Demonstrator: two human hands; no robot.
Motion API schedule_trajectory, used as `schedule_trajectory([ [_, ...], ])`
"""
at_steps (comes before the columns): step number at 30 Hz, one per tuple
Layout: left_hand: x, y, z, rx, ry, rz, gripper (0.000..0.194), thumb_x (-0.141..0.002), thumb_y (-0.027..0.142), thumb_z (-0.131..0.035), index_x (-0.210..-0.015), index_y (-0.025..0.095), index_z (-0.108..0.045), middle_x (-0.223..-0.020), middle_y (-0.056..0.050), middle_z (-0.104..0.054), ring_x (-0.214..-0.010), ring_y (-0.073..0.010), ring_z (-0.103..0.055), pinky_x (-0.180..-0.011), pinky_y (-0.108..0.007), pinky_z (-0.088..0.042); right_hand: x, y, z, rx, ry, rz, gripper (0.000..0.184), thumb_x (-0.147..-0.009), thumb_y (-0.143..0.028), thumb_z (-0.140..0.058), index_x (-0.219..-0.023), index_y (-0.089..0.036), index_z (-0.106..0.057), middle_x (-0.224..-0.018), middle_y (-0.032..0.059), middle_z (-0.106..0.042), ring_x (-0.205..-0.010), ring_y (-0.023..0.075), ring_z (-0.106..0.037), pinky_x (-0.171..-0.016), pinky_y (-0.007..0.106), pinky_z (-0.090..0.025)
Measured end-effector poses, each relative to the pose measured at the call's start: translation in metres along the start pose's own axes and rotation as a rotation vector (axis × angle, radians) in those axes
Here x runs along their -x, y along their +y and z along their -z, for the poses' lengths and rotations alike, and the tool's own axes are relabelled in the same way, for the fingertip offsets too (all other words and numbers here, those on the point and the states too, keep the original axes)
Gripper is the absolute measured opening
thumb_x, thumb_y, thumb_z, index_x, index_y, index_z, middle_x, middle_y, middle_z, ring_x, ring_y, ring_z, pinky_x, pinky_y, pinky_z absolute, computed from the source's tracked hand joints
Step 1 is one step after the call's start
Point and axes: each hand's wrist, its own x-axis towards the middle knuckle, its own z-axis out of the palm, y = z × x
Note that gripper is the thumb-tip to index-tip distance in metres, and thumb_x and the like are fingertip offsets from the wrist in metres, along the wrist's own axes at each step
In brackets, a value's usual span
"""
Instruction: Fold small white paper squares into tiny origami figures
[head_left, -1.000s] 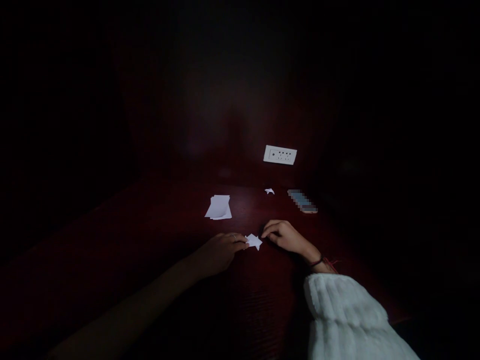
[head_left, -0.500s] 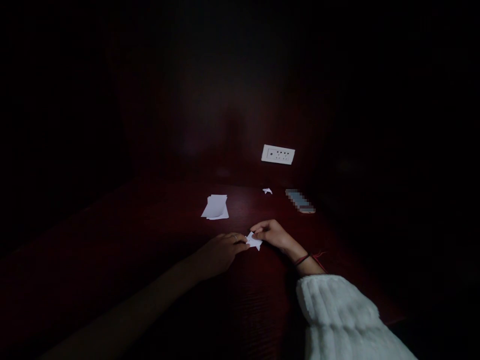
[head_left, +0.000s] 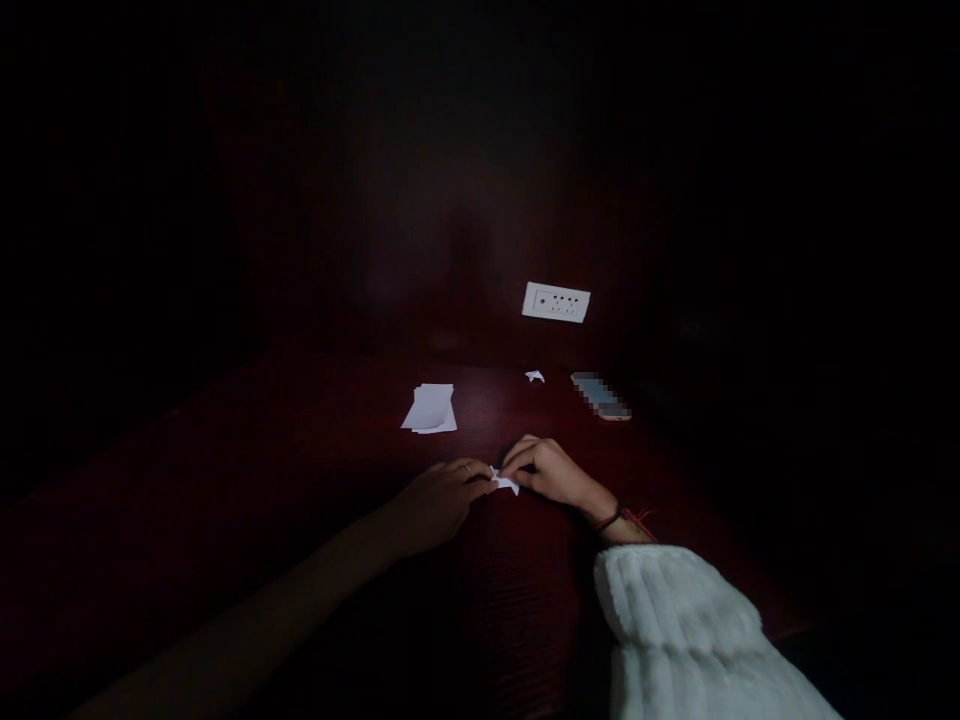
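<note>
Between my two hands, low over the dark red table [head_left: 360, 440], is a small piece of folded white paper [head_left: 505, 483] with pointed corners. My left hand [head_left: 442, 500], with a ring on one finger, pinches its left side. From the right, my right hand [head_left: 551, 470] is closed on its upper right part with thumb and fingertips. Much of the paper is covered by the fingers, so its exact folds are hidden.
Beyond my left hand lies a small stack of white paper sheets [head_left: 430, 409]. A small folded paper piece [head_left: 534, 376] rests near the wall. To its right is a phone [head_left: 601, 396], its screen blurred. A white socket panel [head_left: 556, 302] is on the wall.
My right hand's fingers have moved slightly left and down over the paper, covering more of it. The left hand keeps its pinch. The view has tilted slightly.
</note>
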Motion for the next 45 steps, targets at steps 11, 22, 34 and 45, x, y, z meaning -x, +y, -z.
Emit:
schedule_trajectory([
  [11, 0.0, -0.001, -0.008, -0.046, -0.018, -0.01, 0.044, -0.077, 0.008, -0.031, -0.117, 0.024, -0.033, -0.123, 0.0, -0.036, -0.11, -0.0174, -0.032, -0.085, -0.034, -0.028, 0.004, 0.005, 0.004, -0.021, -0.086, 0.062, 0.028, -0.07, -0.005, -0.045, -0.087, -0.02, -0.062, -0.086, 0.0008, -0.06, -0.08, 0.0091, -0.052, -0.078, 0.022, -0.036],
  [22, -0.001, 0.004, -0.004, -0.079, 0.004, -0.035, 0.039, -0.078, 0.01, -0.032, -0.114, 0.022, -0.036, -0.121, -0.001, -0.039, -0.108, -0.0178, -0.035, -0.084, -0.033, -0.027, 0.005, -0.002, 0.0, 0.217, -0.092, -0.025, 0.028, -0.072, -0.007, -0.044, -0.088, -0.022, -0.06, -0.089, 0.0021, -0.055, -0.086, 0.0129, -0.046, -0.075, 0.028, -0.028],
  [34, -0.003, 0.006, -0.005, -0.12, 0.03, -0.004, 0.035, -0.079, 0.01, -0.031, -0.112, 0.021, -0.038, -0.118, -0.003, -0.04, -0.106, -0.0186, -0.036, -0.083, -0.033, -0.028, 0.009, -0.009, 0.015, 0.362, -0.163, -0.159, 0.023, -0.069, -0.006, -0.044, -0.077, -0.018, -0.062, -0.081, 0.0048, -0.056, -0.086, 0.0162, -0.045, -0.076, 0.031, -0.026],
  [45, 0.0, 0.017, 0.0, -0.024, 0.077, 0.052, 0.045, -0.072, 0.003, -0.033, -0.114, 0.021, -0.034, -0.112, -0.005, -0.041, -0.1, -0.0188, -0.038, -0.081, -0.033, -0.032, 0.005, 0.005, -0.003, 0.002, 0.11, -0.417, 0.029, -0.074, -0.025, -0.044, -0.099, -0.016, -0.056, -0.093, 0.0071, -0.06, -0.083, 0.0154, -0.055, -0.073, 0.023, -0.04],
])
